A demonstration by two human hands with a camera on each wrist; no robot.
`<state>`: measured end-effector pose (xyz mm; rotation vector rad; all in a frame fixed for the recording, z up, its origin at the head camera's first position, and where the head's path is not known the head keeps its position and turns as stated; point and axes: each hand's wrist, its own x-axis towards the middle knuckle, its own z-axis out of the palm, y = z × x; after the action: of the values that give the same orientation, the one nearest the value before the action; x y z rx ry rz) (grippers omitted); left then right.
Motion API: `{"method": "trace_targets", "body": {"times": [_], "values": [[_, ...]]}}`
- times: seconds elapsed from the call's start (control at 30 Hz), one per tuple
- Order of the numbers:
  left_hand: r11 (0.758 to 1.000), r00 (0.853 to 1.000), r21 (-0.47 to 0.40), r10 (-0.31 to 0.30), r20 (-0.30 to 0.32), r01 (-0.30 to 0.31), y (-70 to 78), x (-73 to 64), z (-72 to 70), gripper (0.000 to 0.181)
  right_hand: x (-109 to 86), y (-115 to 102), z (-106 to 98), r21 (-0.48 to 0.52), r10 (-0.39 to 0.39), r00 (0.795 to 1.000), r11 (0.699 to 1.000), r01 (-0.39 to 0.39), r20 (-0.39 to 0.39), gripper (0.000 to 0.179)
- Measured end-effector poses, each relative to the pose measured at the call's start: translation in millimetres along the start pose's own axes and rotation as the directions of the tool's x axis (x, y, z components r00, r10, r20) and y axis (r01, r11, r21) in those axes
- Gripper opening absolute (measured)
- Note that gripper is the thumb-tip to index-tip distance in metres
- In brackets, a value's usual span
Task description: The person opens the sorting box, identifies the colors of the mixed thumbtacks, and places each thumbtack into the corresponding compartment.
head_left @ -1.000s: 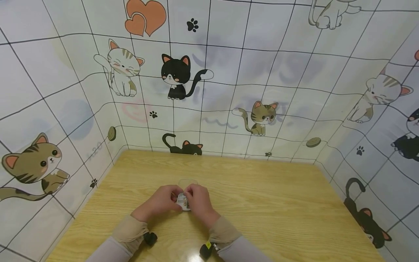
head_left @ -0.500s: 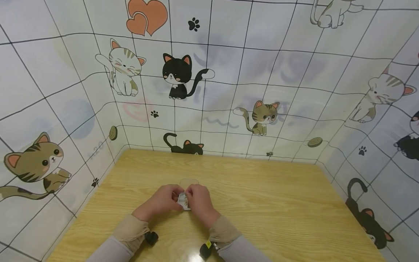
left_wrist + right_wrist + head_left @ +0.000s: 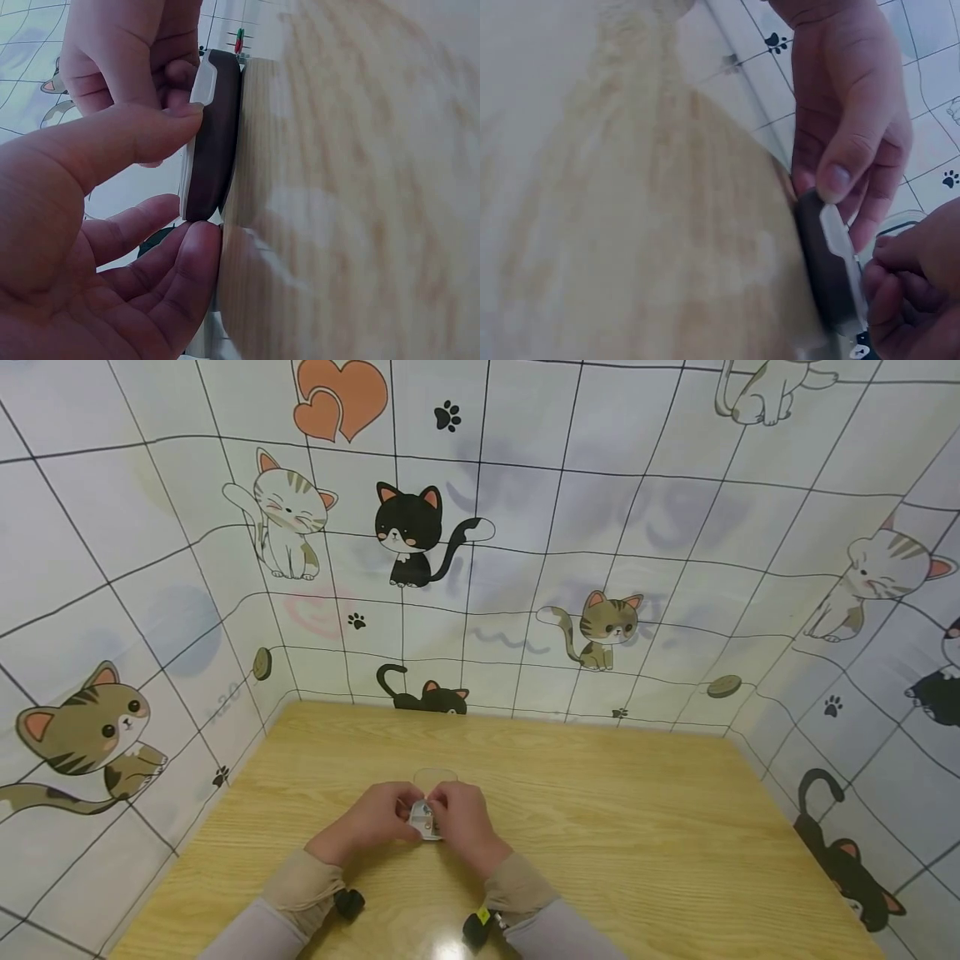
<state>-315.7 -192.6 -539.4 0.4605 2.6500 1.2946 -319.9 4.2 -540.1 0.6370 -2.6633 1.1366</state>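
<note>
A small case (image 3: 424,820) with a white compartmented interior stands on the table between the hands. From the side in the left wrist view, the case (image 3: 216,142) has a dark shell and a pale rim. My left hand (image 3: 378,817) holds it from the left; in the left wrist view, the left hand (image 3: 97,217) has its thumb on the rim and fingers below. My right hand (image 3: 459,822) is bent over the case's right side. In the right wrist view, the right hand (image 3: 919,285) has thumb and finger drawn together; anything between them is hidden.
A clear rounded lid or loop (image 3: 435,774) shows just beyond the hands. The wooden table (image 3: 600,827) stretches around them, with cat-printed walls (image 3: 510,527) at the back and sides. A camera (image 3: 350,903) hangs at the left wrist and another camera (image 3: 477,928) at the right.
The head view has shifted slightly, so everything sits a little further right. Both hands stay at the case, with only slight movement of the right fingers.
</note>
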Motion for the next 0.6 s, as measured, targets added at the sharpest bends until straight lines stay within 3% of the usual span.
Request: {"method": "trace_targets", "body": {"times": [0.17, 0.37, 0.6], "values": [[1.000, 1.000, -0.003, -0.011, -0.002, 0.011, 0.2, 0.2, 0.0, 0.049, 4.6, 4, -14, 0.016, 0.017, 0.996, 1.000, -0.018, 0.086, 0.013], [0.999, 0.999, -0.010, -0.039, 0.000, 0.039, 2.4, 0.2, 0.7, 0.052, 11.4, 10, -45, 0.060, 0.095, 0.972, 0.992, -0.110, 0.213, 0.012], [0.997, 0.998, -0.025, -0.066, -0.009, 0.066, 11.4, -2.5, -0.5, 0.053, 17.4, 28, -66, -0.012, 0.110, 0.968, 0.994, -0.110, 0.227, 0.013]]}}
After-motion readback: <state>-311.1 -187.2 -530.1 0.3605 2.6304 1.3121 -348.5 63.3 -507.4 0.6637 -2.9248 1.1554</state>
